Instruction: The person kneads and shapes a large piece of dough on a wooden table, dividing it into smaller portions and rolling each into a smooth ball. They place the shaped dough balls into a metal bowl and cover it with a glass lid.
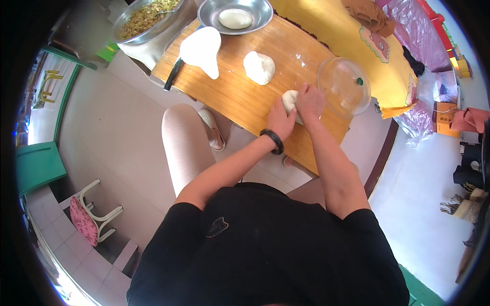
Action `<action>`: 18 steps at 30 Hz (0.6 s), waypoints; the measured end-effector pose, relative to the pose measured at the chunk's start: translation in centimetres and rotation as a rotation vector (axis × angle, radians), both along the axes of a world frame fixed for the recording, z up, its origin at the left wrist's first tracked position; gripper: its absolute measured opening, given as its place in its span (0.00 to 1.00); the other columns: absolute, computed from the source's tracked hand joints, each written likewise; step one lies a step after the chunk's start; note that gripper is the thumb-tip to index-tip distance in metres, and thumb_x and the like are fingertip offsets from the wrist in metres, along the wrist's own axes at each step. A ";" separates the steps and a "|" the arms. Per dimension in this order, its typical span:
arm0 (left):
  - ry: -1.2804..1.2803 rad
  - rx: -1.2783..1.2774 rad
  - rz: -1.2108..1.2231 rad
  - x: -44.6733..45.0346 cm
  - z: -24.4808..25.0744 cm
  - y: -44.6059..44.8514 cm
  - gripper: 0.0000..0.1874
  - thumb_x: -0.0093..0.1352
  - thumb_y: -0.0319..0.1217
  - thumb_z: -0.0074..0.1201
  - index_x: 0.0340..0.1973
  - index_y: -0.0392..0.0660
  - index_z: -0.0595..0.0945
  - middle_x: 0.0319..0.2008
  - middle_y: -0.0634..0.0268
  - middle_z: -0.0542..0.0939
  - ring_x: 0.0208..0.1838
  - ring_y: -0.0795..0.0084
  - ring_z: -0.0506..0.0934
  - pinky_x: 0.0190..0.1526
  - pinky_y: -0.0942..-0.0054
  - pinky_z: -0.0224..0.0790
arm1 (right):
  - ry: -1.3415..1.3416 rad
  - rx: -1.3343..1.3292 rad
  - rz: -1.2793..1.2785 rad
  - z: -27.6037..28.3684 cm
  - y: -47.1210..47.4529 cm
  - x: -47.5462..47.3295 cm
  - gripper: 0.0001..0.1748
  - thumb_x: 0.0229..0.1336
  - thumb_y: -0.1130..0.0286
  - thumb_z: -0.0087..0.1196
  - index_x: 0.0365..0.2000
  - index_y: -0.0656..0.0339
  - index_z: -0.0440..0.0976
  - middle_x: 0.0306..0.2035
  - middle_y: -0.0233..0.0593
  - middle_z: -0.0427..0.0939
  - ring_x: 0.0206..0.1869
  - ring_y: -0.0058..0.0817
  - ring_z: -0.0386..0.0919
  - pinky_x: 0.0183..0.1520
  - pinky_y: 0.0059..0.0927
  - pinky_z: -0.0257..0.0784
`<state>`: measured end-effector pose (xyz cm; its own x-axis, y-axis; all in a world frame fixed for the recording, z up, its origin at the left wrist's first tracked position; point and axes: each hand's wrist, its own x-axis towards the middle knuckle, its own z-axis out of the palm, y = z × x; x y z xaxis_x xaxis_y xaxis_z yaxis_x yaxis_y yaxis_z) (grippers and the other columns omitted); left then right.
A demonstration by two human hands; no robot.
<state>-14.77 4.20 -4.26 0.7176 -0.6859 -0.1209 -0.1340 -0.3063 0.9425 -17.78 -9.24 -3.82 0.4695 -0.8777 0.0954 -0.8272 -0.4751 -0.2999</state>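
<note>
My left hand (281,120), with a dark bangle at its wrist, rests against the left side of a lump of white dough (290,100) on the wooden board (229,90). Against the dough's right side presses my right hand (310,101), its fingers curled. Part of this lump is hidden under both hands. A second dough lump (259,68) lies farther back on the board. At the board's left end, a flattened white piece (203,49) lies over a knife or cleaver with a black handle (174,74). Another smooth dough ball (235,18) sits in a metal bowl (203,15).
A clear glass lid (343,86) with a green knob overlaps the board's right edge. A metal basin (118,36) of chopped filling stands back left. Yellow cloth (337,34) covers the surface behind. A stool with a pink seat (82,220) is at lower left.
</note>
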 end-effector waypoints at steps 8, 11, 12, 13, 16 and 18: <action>-0.340 -0.288 -0.293 -0.6 3.9 0.7 0.25 0.62 0.19 0.60 0.54 0.44 0.73 0.45 0.51 0.77 0.49 0.47 0.76 0.50 0.57 0.71 | -0.477 0.599 -0.264 4.2 -0.2 -5.9 0.42 0.71 0.40 0.34 0.19 0.70 0.76 0.24 0.59 0.79 0.33 0.50 0.78 0.42 0.50 0.69; -0.366 -0.207 -0.470 -0.8 5.1 1.0 0.25 0.61 0.17 0.58 0.53 0.47 0.74 0.46 0.52 0.74 0.49 0.45 0.74 0.49 0.56 0.71 | -0.479 0.509 -0.136 4.0 1.7 -8.0 0.39 0.71 0.44 0.36 0.20 0.70 0.75 0.24 0.57 0.78 0.32 0.50 0.77 0.40 0.51 0.68; -0.365 -0.164 -0.519 -0.8 5.1 1.2 0.25 0.60 0.17 0.58 0.53 0.47 0.74 0.46 0.52 0.73 0.49 0.45 0.74 0.50 0.55 0.70 | -0.486 0.458 -0.086 3.8 2.5 -8.5 0.37 0.72 0.47 0.37 0.20 0.70 0.74 0.24 0.56 0.78 0.31 0.51 0.76 0.40 0.52 0.68; -0.385 -0.169 -0.546 -0.6 4.9 1.3 0.25 0.60 0.17 0.58 0.53 0.47 0.74 0.46 0.52 0.73 0.49 0.45 0.74 0.50 0.55 0.70 | -0.414 0.348 -0.007 3.4 3.3 -8.7 0.33 0.71 0.50 0.39 0.22 0.68 0.74 0.25 0.54 0.78 0.31 0.51 0.76 0.39 0.52 0.68; -0.423 -0.129 -0.568 0.1 3.5 1.9 0.24 0.61 0.18 0.59 0.52 0.46 0.74 0.47 0.51 0.72 0.49 0.45 0.74 0.51 0.54 0.70 | -0.265 -0.031 0.202 2.4 5.1 -8.5 0.22 0.69 0.59 0.44 0.25 0.64 0.74 0.28 0.48 0.77 0.34 0.50 0.74 0.39 0.51 0.67; -0.434 -0.103 -0.529 0.6 2.5 2.4 0.23 0.62 0.21 0.59 0.53 0.44 0.74 0.49 0.50 0.72 0.49 0.45 0.74 0.51 0.55 0.70 | -0.123 -0.148 0.255 1.9 5.5 -7.7 0.15 0.67 0.63 0.46 0.27 0.61 0.74 0.30 0.45 0.76 0.36 0.49 0.73 0.40 0.50 0.67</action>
<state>-14.20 6.56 -1.76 0.2519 -0.9498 0.1856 -0.6124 -0.0079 0.7905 -25.52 -3.77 -1.93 0.6495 -0.7055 0.2836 -0.6375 -0.7086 -0.3025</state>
